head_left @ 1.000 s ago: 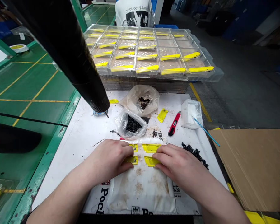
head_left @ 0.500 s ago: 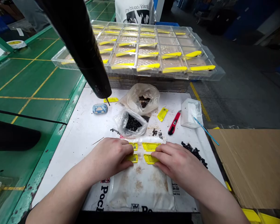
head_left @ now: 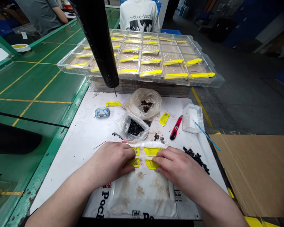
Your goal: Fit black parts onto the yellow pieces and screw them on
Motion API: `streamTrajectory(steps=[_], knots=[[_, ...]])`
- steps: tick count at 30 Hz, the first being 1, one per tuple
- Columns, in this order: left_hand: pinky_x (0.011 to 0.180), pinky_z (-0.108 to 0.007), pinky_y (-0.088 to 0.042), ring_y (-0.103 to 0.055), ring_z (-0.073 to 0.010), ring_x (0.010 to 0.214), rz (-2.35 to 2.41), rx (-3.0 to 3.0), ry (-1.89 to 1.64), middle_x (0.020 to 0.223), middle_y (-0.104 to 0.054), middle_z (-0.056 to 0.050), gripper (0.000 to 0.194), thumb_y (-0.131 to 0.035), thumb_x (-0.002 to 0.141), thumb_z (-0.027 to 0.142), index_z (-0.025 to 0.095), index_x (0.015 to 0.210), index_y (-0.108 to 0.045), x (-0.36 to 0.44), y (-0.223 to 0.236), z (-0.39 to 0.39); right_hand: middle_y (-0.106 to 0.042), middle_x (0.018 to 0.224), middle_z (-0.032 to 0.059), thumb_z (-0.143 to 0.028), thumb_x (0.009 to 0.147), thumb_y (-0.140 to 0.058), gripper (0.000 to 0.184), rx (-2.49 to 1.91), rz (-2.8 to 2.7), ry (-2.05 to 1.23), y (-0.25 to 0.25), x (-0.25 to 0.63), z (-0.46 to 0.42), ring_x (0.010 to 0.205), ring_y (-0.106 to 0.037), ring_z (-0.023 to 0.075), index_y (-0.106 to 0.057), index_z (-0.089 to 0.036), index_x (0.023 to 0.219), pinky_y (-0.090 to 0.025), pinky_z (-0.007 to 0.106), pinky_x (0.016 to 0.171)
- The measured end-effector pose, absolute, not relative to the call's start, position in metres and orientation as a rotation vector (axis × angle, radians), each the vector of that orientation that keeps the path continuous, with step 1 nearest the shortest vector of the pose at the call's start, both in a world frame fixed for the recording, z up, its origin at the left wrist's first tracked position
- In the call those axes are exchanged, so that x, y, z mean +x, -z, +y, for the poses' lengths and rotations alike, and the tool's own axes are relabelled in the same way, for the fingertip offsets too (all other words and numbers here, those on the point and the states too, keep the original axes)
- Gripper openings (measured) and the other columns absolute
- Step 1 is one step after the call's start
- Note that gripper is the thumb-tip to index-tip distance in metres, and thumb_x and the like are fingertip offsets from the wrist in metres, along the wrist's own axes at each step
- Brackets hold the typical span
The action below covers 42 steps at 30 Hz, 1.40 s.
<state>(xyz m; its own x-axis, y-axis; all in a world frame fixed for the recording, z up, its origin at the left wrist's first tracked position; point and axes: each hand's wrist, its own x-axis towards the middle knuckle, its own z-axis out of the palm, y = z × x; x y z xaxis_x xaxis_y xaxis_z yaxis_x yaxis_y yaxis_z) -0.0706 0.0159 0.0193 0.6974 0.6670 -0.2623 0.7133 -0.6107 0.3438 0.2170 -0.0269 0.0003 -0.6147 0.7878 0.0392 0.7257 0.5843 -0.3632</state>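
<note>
My left hand (head_left: 115,159) rests on the left side of a stained white plastic packet (head_left: 142,195). Its fingers close over the lower left yellow plastic piece (head_left: 135,163), while the upper left yellow piece (head_left: 137,151) pokes out beyond the knuckles. Opposite, my right hand (head_left: 174,164) pinches the lower right yellow piece (head_left: 150,164) by its outer end. Its curled index finger lies against the end of the upper right yellow piece (head_left: 151,151). The outer ends of these pieces are hidden under my hands. Beyond them stands a clear bag of tiny black parts (head_left: 135,126).
A black electric screwdriver (head_left: 101,47) hangs overhead. Around lie a second bag (head_left: 145,102), a red utility knife (head_left: 176,127), a plastic box (head_left: 193,118), black clips (head_left: 196,157) and a blue tin (head_left: 102,113). Behind is a compartment tray (head_left: 142,80) of yellow pieces; a person sits past it.
The view has tilted up slightly, so the tray and the person's shirt sit lower in it. The hanging screwdriver has swung a little right and up. Both hands keep their places on the yellow pieces.
</note>
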Motion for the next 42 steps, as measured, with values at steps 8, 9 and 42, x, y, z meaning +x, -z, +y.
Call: streamTrajectory(steps=[8, 9, 42], knots=[[0.067, -0.036, -0.041, -0.074, -0.0243, 0.087, 1.053, 2.485, 0.119, 0.098, -0.079, 0.001, 0.014, -0.082, 0.095, 0.035, 0.025, 0.098, -0.073, -0.0712, -0.0194, 0.0149, -0.078, 0.103, 0.0037, -0.015, 0.093, -0.084, 0.02, -1.254, -2.613, -0.436, 0.0001, 0.2168, -0.0264, 0.097, -0.073, 0.0247, -0.079, -0.026, 0.11, -0.064, 0.041, 0.086], [0.067, -0.036, -0.041, -0.074, -0.0243, 0.086, 1.051, 2.485, 0.12, 0.098, -0.079, 0.001, 0.014, -0.083, 0.095, 0.035, 0.025, 0.098, -0.073, -0.071, -0.0196, 0.0151, -0.078, 0.103, 0.0037, -0.016, 0.093, -0.084, 0.02, -1.256, -2.613, -0.438, 0.0001, 0.2168, -0.0265, 0.097, -0.073, 0.025, -0.079, -0.026, 0.11, -0.064, 0.041, 0.086], [0.074, -0.032, -0.05, -0.075, -0.0222, 0.085, 1.031, 2.399, -0.113, 0.095, -0.079, -0.001, 0.014, -0.079, 0.098, 0.039, 0.025, 0.102, -0.075, -0.0787, -0.0225, 0.0184, -0.08, 0.108, 0.0041, -0.022, 0.094, -0.086, 0.024, -1.256, -2.56, -0.463, -0.0005, 0.2127, -0.0251, 0.101, -0.074, 0.0246, -0.08, -0.027, 0.117, -0.063, 0.041, 0.09]])
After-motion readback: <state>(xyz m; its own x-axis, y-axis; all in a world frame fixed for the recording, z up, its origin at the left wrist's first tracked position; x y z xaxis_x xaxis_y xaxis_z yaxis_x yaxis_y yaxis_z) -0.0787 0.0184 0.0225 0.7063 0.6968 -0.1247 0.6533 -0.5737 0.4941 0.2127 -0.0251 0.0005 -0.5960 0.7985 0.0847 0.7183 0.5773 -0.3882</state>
